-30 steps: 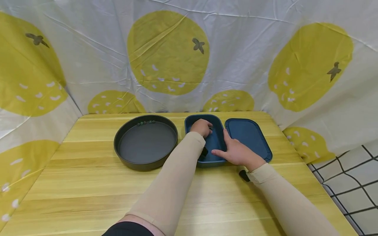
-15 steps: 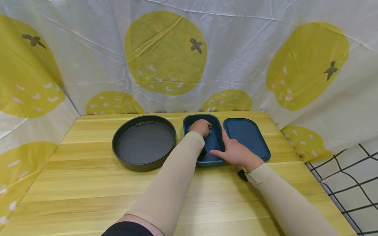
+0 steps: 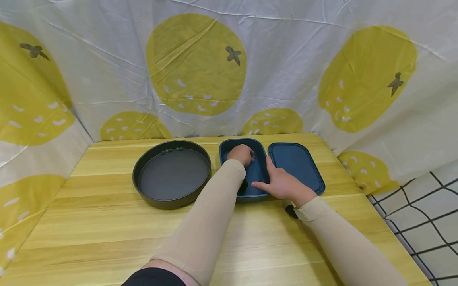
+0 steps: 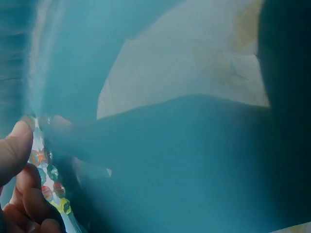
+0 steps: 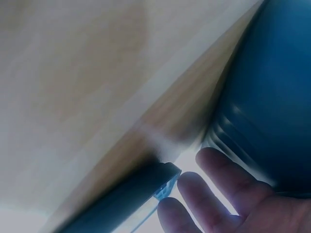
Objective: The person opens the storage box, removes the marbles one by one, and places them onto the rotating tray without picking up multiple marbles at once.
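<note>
A blue box (image 3: 257, 172) stands near the far edge of the desk (image 3: 136, 238), with its lid (image 3: 295, 167) lying just beside it toward the far right corner. The left hand (image 3: 241, 155) reaches down inside the box, its thumb and curled fingers right at a cluster of small glassy marbles (image 4: 58, 189) along the wall; whether one is pinched, I cannot tell. The right hand (image 3: 284, 185) rests at the box's right side, fingers extended and thumb over its near right corner. Left of the box is a round pan (image 3: 175, 174), with several green marbles (image 3: 171, 151) against its far wall. Smooth and round, a marble could well slip from a loose pinch and roll off. Uneven pressure from the right hand might nudge the box into the lid, and a careless left sleeve (image 3: 214, 214) could bump the pan's rim.
</note>
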Tool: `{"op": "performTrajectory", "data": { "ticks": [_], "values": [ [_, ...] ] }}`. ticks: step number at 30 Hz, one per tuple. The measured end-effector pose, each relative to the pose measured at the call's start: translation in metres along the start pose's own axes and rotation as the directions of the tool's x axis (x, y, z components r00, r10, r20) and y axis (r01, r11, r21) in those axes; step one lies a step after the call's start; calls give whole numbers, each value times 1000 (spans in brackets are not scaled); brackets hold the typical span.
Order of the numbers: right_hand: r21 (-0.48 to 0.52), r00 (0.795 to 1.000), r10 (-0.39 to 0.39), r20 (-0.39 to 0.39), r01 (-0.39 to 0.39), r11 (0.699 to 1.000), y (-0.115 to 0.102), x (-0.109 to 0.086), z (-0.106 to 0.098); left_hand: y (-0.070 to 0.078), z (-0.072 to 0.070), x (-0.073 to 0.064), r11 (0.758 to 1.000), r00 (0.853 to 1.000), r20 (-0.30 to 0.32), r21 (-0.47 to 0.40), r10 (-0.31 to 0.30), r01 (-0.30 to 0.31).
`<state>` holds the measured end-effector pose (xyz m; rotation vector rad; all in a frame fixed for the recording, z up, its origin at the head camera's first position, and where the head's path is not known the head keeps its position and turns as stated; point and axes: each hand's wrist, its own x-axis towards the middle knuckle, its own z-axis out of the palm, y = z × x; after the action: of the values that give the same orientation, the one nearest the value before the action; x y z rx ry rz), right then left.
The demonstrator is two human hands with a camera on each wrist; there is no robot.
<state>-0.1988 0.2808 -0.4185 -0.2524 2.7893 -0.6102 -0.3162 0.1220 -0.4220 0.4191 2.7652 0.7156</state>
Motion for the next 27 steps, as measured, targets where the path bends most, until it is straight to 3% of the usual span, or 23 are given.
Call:
{"op": "performTrajectory", "data": {
  "ticks": [9,21,27],
  "values": [
    [0,1000,8,-3,-8,1000,-1,0,-1,-1,8,11,999,995,97,-46,24,-20],
    [4,1000,1,-15,-1,1000,0,0,1,0,10,11,999,994,103,-15,38,-37],
    [-6,1000,8,-9,-8,1000,0,-1,0,1,0,6,998,994,90,-11,64,-63]
  ]
}}
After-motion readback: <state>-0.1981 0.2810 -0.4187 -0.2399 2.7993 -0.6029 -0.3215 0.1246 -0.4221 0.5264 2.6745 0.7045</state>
